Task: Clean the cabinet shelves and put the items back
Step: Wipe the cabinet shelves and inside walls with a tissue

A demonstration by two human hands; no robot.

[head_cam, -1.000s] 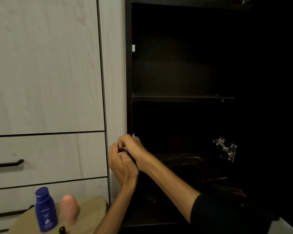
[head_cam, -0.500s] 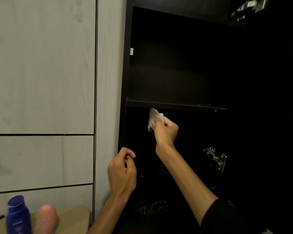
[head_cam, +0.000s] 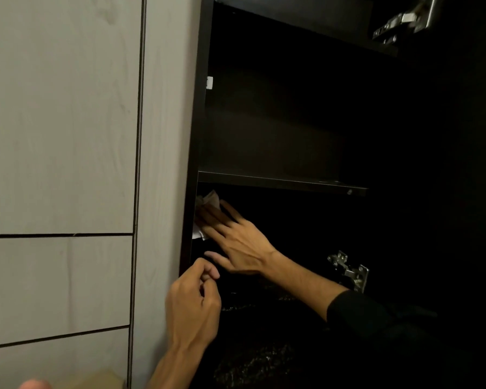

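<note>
Head view, the only one. Two hands in frame, one white wipe, one shelf board fully seen, two metal hinges.

Open dark cabinet [head_cam: 278,122] fills the right half. One horizontal shelf [head_cam: 281,183] crosses it; a second board edge runs along the top of the opening. Interior very dark; back wall not readable.

Right hand [head_cam: 236,242] reaches in just under the shelf, fingers straight and spread wide, pressing flat against the cabinet's inner left wall. The white wipe [head_cam: 208,200] sits crumpled under the fingertips, touching that wall; one bit shows above the fingers, another bit below them near the front edge. Dark sleeve [head_cam: 376,318] covers the right forearm from about mid-forearm.

Left hand [head_cam: 192,307] held in front of the cabinet's left front edge, lower than the right hand, fingers curled loosely toward the thumb. Nothing visible in it. Not touching the cabinet as far as can be told.

Hinges: one [head_cam: 348,269] on the right inside the lower compartment, one [head_cam: 401,21] at the top right corner. One small white tab [head_cam: 209,82] on the left wall of the upper compartment.

Below the hands, a dark glittery mass [head_cam: 253,363] in the bottom of the cabinet; cannot tell what it is.

Left of the cabinet: pale wood-grain panels [head_cam: 59,113], three fronts counted, split by dark seams. A beige surface [head_cam: 107,379] and a pinkish rounded shape [head_cam: 34,384] at the bottom edge, cut off.

No readable writing or brand anywhere.
</note>
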